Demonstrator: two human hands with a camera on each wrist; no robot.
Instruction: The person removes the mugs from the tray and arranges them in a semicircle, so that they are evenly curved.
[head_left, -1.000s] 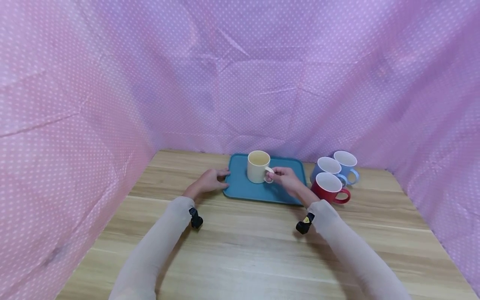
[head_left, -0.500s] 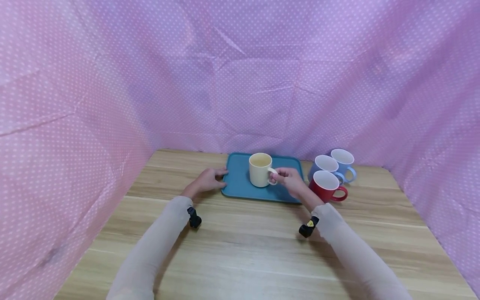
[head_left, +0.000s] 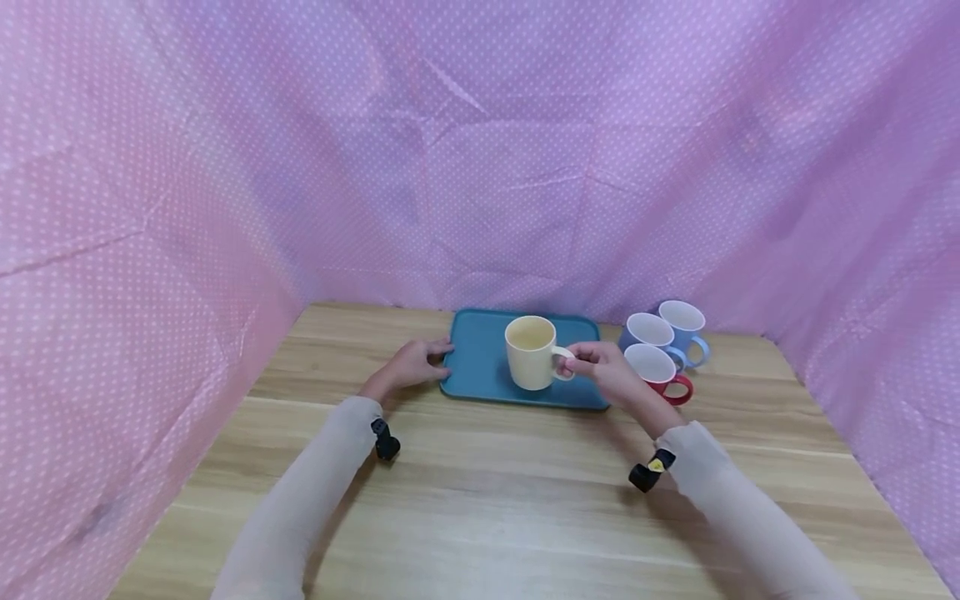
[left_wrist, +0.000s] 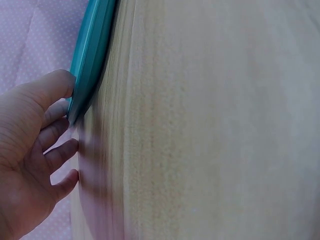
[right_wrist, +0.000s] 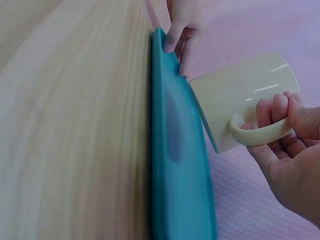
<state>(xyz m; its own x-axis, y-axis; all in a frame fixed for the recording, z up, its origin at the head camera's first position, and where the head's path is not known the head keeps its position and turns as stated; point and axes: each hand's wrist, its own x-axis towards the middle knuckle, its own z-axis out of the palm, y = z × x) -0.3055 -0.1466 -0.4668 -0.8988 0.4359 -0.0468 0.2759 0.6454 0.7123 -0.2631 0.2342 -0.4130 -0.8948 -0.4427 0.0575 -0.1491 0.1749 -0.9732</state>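
Observation:
A cream mug (head_left: 529, 358) is in my right hand (head_left: 609, 371), whose fingers and thumb grip its handle. The right wrist view shows the mug (right_wrist: 245, 97) held over the teal tray (right_wrist: 159, 150), with a shadow cast on the tray apart from its base. My left hand (head_left: 411, 363) is at the tray's left end. In the left wrist view, the thumb of my left hand (left_wrist: 30, 130) touches the rim of the tray (left_wrist: 90, 55), and its loosely bent fingers lie along the end, the lower ones at the wooden table (left_wrist: 200, 130).
Right of the tray, a red mug (head_left: 651, 364) stands closest to my right forearm. Behind it are a blue mug (head_left: 648, 330) and a light-blue mug (head_left: 682, 315), all upright. Pink dotted cloth (head_left: 517, 192) hangs behind the table and at both sides.
My right hand has brought the cream mug up from the tray, towards me and a little to the right. My left hand has stayed at the tray's left end.

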